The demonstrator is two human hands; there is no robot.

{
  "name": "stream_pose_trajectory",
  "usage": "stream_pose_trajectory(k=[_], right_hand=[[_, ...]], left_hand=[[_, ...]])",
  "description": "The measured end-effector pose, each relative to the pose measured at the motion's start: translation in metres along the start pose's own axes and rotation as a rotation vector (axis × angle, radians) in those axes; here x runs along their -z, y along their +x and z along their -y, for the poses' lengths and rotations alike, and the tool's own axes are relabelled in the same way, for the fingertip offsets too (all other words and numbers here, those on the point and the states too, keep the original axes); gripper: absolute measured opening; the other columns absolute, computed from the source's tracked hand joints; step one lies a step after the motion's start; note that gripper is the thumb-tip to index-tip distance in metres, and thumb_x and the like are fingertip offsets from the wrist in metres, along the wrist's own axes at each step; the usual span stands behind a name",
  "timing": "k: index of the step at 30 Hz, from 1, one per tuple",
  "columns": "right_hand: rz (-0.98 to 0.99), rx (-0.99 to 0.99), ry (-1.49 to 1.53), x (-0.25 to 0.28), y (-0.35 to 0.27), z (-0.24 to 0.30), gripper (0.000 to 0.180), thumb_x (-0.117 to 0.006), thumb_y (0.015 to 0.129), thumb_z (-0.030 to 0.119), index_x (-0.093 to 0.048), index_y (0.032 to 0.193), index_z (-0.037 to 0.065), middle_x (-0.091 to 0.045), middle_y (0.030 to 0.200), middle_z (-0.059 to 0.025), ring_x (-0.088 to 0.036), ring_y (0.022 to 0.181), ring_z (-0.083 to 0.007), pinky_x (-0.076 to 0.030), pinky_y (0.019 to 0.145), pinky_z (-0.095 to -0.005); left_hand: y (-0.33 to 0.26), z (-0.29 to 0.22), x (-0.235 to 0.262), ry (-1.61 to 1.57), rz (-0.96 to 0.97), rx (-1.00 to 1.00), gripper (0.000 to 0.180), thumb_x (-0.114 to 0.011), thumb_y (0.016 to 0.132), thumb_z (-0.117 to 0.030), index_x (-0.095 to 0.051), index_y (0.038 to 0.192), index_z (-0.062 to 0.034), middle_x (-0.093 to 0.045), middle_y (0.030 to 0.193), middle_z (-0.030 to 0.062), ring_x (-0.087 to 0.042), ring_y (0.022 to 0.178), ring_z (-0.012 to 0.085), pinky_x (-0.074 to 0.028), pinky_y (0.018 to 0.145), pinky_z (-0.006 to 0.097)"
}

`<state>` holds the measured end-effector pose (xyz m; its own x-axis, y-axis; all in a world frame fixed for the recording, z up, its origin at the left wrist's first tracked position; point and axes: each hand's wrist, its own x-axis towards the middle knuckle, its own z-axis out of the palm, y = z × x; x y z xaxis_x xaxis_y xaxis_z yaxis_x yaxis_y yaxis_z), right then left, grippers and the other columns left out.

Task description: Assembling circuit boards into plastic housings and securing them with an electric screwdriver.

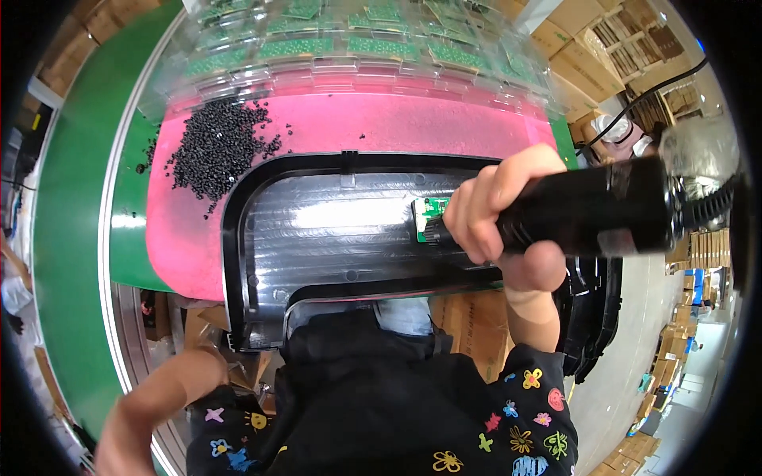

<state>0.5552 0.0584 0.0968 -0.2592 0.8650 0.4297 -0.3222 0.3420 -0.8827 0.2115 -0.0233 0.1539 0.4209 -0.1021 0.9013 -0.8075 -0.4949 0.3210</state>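
Note:
My right hand (pixel 508 206) is closed around a thick black electric screwdriver (pixel 587 208), which lies nearly level with its cable end to the right. Its ribbed nose meets a small green circuit board (pixel 429 213), partly hidden by my fingers. That board sits inside a large black plastic housing (pixel 341 254) with a raised rim and a shiny inner face. Down at the lower left, away from the housing, my left hand (pixel 123 448) is smeared by motion and its fingers cannot be made out.
A heap of small black screws (pixel 218 151) lies on the pink mat (pixel 397 119), left of the housing. Behind it stand stacked clear plastic trays (pixel 349 59) of green boards. More black housings (pixel 591 309) are at the right. A green surface (pixel 75 238) runs along the left.

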Motion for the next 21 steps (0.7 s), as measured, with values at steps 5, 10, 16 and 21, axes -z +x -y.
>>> stream_pose_trajectory(k=[5,10,16,21], right_hand=[[0.025,-0.047,0.008,-0.007,-0.004,0.005,0.049,-0.076,0.083,0.044,-0.048,0.094,0.005,-0.049,0.059,0.0004,-0.044,0.047,-0.0105,-0.037,0.047,-0.0249],[-0.199,-0.006,-0.044,-0.005,-0.007,0.003,0.043,-0.065,0.088,0.045,-0.048,0.096,0.007,-0.043,0.057,0.0025,-0.041,0.044,-0.0107,-0.037,0.050,-0.0290],[-0.717,-0.200,0.488,0.034,0.014,0.015,0.019,-0.062,0.093,0.021,-0.056,0.101,0.005,-0.057,0.088,-0.0036,-0.057,0.085,-0.0173,-0.049,0.083,-0.0404],[-0.615,-0.143,0.522,0.049,-0.010,0.006,0.019,-0.060,0.092,0.012,-0.056,0.109,0.004,-0.057,0.106,-0.0100,-0.053,0.109,-0.0238,-0.045,0.103,-0.0511]], left_hand=[[-0.045,0.044,-0.005,1.065,-0.906,1.387,0.026,-0.050,0.097,-0.006,-0.057,0.074,0.0021,-0.058,0.055,0.0053,-0.047,0.041,0.0074,-0.035,0.040,0.024],[-0.088,0.056,-0.019,0.812,-0.578,1.743,0.041,-0.064,0.093,-0.025,-0.059,0.065,0.0033,-0.049,0.048,0.0053,-0.050,0.045,0.0090,-0.038,0.042,0.031],[-0.073,0.046,-0.060,0.307,-0.400,1.812,0.034,-0.069,0.088,-0.029,-0.068,0.084,0.0047,-0.061,0.059,0.0141,-0.063,0.052,0.0187,-0.048,0.051,0.033],[-0.104,0.076,-0.103,-0.667,-1.168,1.128,0.068,-0.064,0.089,-0.032,-0.041,0.137,0.0096,-0.060,0.121,0.0296,-0.065,0.105,0.0382,-0.058,0.079,0.044]])
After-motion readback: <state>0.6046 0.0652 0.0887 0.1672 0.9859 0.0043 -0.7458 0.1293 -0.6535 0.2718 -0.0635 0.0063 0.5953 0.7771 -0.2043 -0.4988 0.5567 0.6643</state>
